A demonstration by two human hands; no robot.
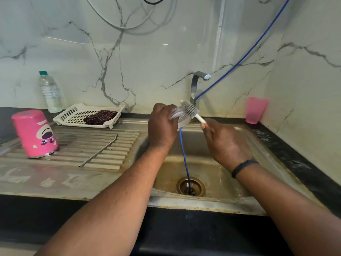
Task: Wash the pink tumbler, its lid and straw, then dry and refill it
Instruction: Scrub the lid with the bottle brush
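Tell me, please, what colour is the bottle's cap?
Green, on the water bottle in the head view.

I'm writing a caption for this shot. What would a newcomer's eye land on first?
First the two hands over the sink: the left hand grips the clear lid while the right hand works a bottle brush against it. Next, the pink tumbler upside down on the drainboard at left, with the metal straw lying beside it.

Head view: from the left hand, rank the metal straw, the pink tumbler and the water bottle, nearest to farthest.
Measured from the left hand, which grips the lid over the sink:
1. Metal straw, lying on the draining board just to its left.
2. Pink tumbler, upside down at the board's left end.
3. Water bottle, standing at the wall behind the tumbler, marginally farther.
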